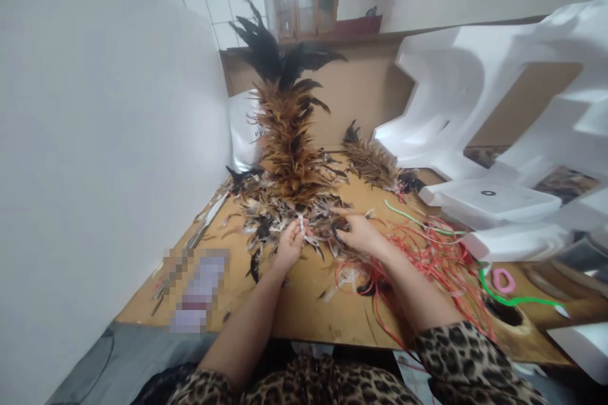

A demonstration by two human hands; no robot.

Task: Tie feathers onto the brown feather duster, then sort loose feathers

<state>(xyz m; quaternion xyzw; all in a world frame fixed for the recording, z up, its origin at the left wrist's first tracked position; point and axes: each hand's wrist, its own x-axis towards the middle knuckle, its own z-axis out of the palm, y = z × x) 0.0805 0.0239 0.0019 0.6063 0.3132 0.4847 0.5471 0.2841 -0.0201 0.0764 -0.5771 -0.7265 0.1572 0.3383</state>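
In front of you, the tall feather plume [289,139] runs from rusty golden brown into glossy black at its top, with a white stem [301,225] at its foot. Your loose feathers [266,215] mix grey, cream and black; the smaller feather bundle [375,163] at centre right is duller brown, tipped black. Your sleeves [468,361] wear tan-and-black leopard print. You have a honey-brown table [304,310], red strings [439,256], a bright green cord [515,299], a pink ring [503,280] and white foam [444,88] at right.
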